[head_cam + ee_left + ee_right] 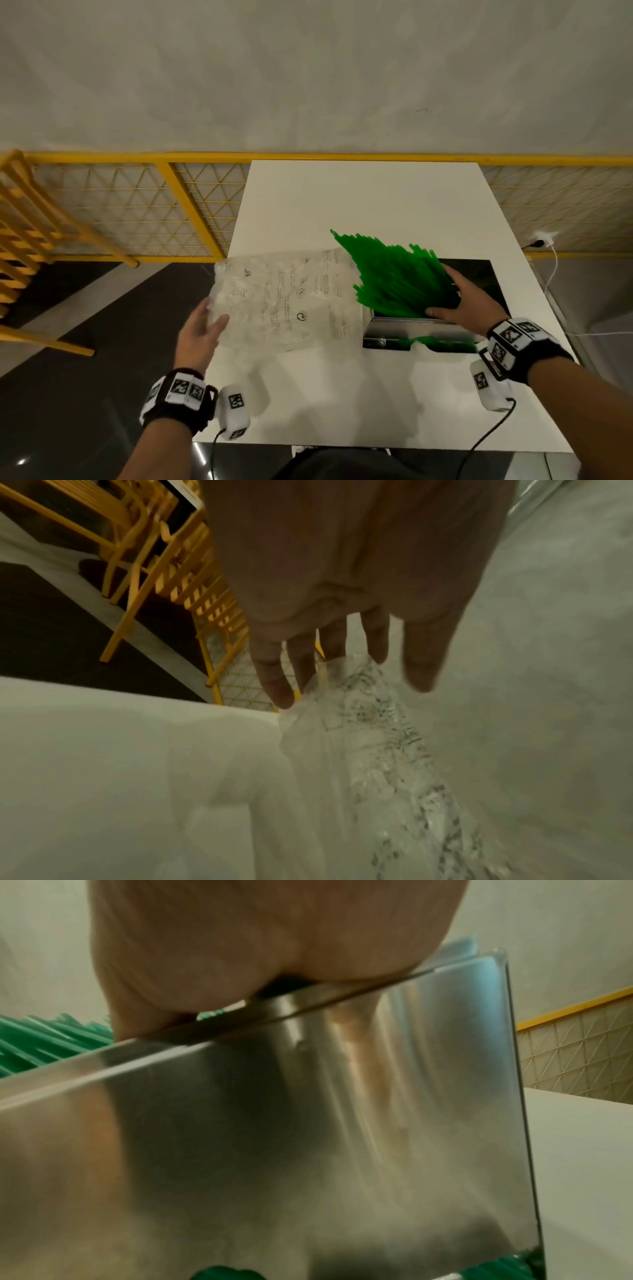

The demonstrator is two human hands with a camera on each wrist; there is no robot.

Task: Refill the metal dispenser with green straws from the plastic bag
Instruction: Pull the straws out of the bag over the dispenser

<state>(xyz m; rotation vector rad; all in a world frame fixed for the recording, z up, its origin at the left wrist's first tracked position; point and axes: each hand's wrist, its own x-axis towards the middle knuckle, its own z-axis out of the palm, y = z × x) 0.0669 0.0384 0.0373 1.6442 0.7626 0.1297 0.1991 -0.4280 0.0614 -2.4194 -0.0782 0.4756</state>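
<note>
A bundle of green straws [400, 274] fans out over the open top of the metal dispenser [411, 330], tilted up to the left. My right hand [445, 291] grips the bundle's right end, thumb at the front. The right wrist view shows the dispenser's steel wall [308, 1123], straw tips [41, 1042] and the palm [257, 947] above the rim. The clear printed plastic bag [284, 301] hangs left of the straws and looks empty. My left hand [205, 322] touches its left end with straight fingers [274, 683]; the bag [369, 750] trails from them. More straws [445, 342] show at the dispenser's front slot.
The white table [342, 394] ends just left of the bag, with dark floor below. A dark panel [479, 274] lies behind the dispenser. A yellow mesh fence [137, 205] runs behind, yellow chairs [27, 222] stand at left, and a white plug with cable [544, 240] is at right.
</note>
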